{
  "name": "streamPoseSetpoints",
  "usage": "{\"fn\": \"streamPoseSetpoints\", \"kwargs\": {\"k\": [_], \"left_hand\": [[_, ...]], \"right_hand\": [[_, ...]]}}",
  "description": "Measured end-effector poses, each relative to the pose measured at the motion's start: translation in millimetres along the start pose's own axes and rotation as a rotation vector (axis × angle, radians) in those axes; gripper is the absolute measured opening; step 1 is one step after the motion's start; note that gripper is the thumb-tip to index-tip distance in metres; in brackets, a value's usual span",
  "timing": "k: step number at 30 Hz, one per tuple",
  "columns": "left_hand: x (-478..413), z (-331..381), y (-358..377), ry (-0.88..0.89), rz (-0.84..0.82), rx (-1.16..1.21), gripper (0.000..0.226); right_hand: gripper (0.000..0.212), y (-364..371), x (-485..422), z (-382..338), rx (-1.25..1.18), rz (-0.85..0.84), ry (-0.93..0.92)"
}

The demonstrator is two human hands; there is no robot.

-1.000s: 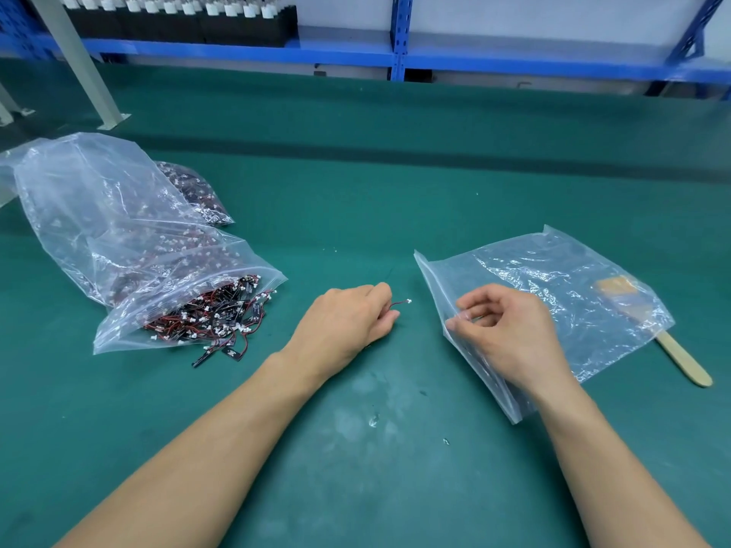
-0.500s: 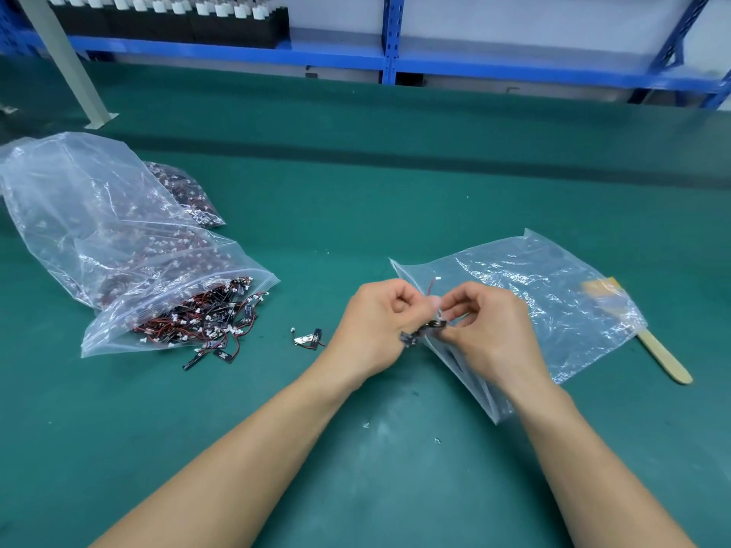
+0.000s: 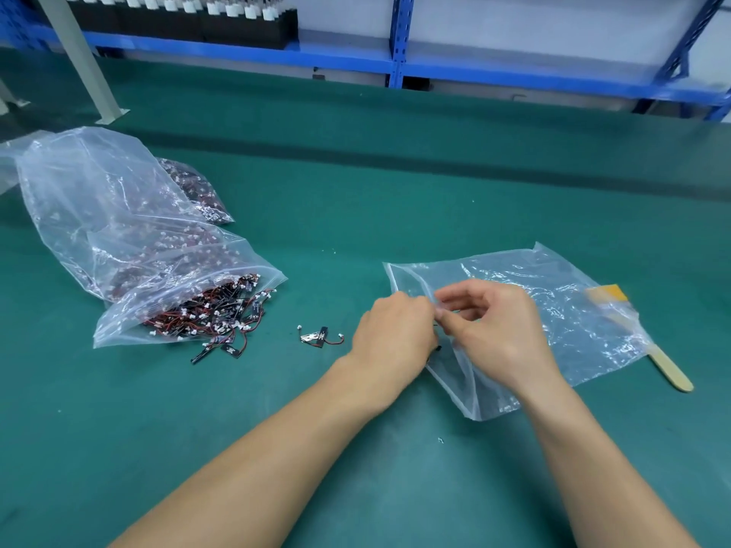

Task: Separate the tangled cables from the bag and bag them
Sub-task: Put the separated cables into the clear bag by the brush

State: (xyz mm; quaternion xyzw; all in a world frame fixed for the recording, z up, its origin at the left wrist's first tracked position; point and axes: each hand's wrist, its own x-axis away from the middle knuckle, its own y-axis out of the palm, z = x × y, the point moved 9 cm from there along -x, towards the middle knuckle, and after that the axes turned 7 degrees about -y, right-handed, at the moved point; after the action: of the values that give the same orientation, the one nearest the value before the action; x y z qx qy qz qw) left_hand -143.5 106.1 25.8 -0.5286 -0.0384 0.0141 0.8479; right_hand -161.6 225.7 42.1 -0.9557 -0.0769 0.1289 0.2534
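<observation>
L hand (image 3: pixel 391 334) and R hand (image 3: pixel 498 334) were together at the mouth of the small bag (image 3: pixel 553 278), knuckles all but touching. L fingers were curled round a cable (image 3: pixel 437 347); only its dark end showed below the hand. R thumb and forefinger pinched at the bag's upper lip. This was blurred, so exact hold unclear.

Assessment: one separated cable was being fed in. Recommend R lifts the lip clear of the lower wall. L enters connector first, well past the seal, then releases, checking nothing trails.

Source bag (image 3: pixel 118 215) lay well apart to the L, mouth open, cables (image 3: pixel 221 310) spilling out. One loose cable (image 3: pixel 320 336) lay between spill and L hand.

Surface: green mat (image 3: pixel 395 191), a few white specks. Wooden-handled tool (image 3: pixel 670 367) lay partly under the small bag. Rear: blue racking (image 3: pixel 395 41) w/ black, white-topped units (image 3: pixel 178 13).
</observation>
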Motion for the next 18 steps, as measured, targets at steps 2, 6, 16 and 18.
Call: {"fn": "streamPoseSetpoints", "kwargs": {"k": [2,6,16,18], "left_hand": [[-6.6,3.7,-1.1,-0.046,-0.089,0.004,0.009],[-21.8,-7.7,1.9,-0.256,-0.289,0.185,0.013],[-25.3,8.0,7.6,-0.21,-0.298,0.546,0.026],[-22.9,10.0,11.2,-0.154,-0.323,0.591,0.028]], "right_hand": [[0.026,-4.4,0.8,-6.6,-0.008,0.029,-0.029],[0.026,-8.3,4.0,-17.2,-0.06,0.059,-0.065],[0.029,-14.7,3.1,-27.6,-0.168,0.112,-0.094],[0.029,-17.8,2.1,-24.5,-0.141,0.124,-0.086]]}}
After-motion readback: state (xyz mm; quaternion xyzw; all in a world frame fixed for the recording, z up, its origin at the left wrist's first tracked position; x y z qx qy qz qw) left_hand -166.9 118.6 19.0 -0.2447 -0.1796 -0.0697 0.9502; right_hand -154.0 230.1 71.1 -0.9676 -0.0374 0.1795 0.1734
